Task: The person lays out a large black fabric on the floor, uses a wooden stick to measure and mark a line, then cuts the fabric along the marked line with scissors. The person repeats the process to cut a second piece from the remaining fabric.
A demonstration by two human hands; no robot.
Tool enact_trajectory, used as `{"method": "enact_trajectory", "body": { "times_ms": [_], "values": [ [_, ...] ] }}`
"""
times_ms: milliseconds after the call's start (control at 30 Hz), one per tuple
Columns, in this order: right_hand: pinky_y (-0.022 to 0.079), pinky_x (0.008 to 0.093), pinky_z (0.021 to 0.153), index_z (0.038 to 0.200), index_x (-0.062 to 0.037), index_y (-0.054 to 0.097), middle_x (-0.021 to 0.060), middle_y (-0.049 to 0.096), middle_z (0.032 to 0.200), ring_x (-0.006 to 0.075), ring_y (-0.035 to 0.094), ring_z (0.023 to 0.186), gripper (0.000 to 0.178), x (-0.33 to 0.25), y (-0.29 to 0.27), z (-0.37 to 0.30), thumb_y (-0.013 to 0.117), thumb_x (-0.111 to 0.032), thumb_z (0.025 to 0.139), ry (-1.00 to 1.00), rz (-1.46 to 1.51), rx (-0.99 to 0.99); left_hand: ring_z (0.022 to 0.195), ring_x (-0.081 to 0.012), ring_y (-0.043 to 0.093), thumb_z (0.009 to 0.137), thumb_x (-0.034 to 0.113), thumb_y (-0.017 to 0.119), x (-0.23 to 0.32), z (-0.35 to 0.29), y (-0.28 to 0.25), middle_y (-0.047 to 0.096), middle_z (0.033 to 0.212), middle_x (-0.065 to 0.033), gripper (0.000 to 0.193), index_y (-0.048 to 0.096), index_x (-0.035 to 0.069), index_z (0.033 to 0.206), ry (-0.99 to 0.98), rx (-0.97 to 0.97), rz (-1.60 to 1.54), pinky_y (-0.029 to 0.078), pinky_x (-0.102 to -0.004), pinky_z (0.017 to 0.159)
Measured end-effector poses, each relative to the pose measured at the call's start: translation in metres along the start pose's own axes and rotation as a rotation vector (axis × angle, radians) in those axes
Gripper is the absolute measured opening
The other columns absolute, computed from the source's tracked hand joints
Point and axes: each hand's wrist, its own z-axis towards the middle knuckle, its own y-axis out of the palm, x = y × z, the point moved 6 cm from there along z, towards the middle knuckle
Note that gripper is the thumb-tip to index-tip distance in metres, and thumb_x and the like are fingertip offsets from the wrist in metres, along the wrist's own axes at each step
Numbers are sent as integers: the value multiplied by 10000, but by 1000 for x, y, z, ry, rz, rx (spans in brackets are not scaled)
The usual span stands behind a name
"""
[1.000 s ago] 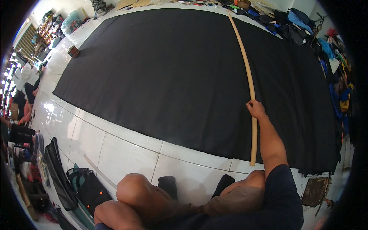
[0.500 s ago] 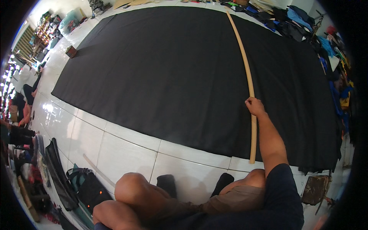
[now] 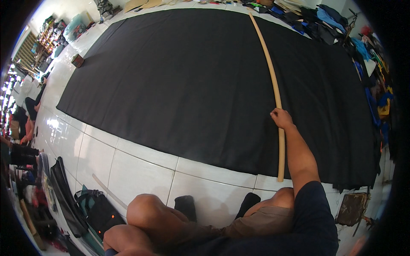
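Note:
A long, pale wooden strip (image 3: 273, 81) lies across a wide sheet of black cloth (image 3: 171, 85) on the floor, running from near my right foot to the far edge. My right hand (image 3: 282, 118) rests over the strip, a little below its middle. Its fingers are curled and pressed together at the strip's left side; whatever they may hold is hidden. Below the hand, the near end of the strip sticks out past the cloth's front edge. My left hand is out of sight, though a bent bare limb shows at the lower left.
White floor tiles (image 3: 141, 170) border the cloth. At the left lie a black bag (image 3: 102, 213) and a thin pale strip (image 3: 109, 190). A brown block (image 3: 77, 60) stands by the far left corner, a brown slab (image 3: 352, 209) at right. Piled fabrics (image 3: 324, 25) line the far right.
The view has shifted slightly. My right hand keeps almost the same place on the wooden strip, its fingers still curled. The cloth and strip show no clear movement.

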Motion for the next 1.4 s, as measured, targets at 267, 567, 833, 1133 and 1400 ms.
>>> {"method": "enact_trajectory", "body": {
  "times_ms": [267, 567, 833, 1133, 1400],
  "values": [
    [527, 429, 900, 1095, -83, 714, 135, 729, 1059, 314, 687, 1014, 269, -7, 0, -3, 643, -294, 946, 9, -2, 10, 1107, -233, 410, 1076, 458, 137, 12, -23, 7, 397, 1347, -83, 602, 140, 157, 1597, 317, 79, 120, 331, -326, 854],
    [512, 443, 949, 1164, -88, 684, 116, 709, 1163, 305, 661, 1100, 284, -5, -1, -5, 586, -297, 998, 60, -34, -88, 1127, -209, 346, 1064, 443, 160, 12, -24, 17, 399, 1209, -89, 548, 320, 25, 1379, 40, 13, -254, 308, -329, 935],
    [501, 439, 975, 1178, -103, 678, 109, 706, 1174, 298, 659, 1107, 283, -9, 3, -5, 588, -302, 997, 60, -33, -105, 1052, -195, 352, 1052, 355, 199, -14, -6, 50, 377, 1056, -90, 492, 324, -36, 1324, -387, 328, -2860, 310, -309, 1002],
    [520, 442, 917, 1121, -75, 697, 142, 720, 1086, 337, 673, 1050, 293, 3, 0, 7, 617, -309, 963, -2, -29, -8, 958, -178, 406, 979, 264, 345, -80, -5, 1, 418, 1048, -98, 418, 392, -30, 1272, -324, 200, -295, 355, -305, 870],
    [518, 452, 909, 1162, -32, 681, 203, 697, 1147, 386, 657, 1088, 350, 3, -5, 2, 636, -303, 946, -112, 56, -4, 875, -163, 453, 915, 184, 475, -106, 4, 10, 454, 1042, -105, 375, 452, -25, 1226, -405, 193, -346, 395, -301, 754]
  ]
}}
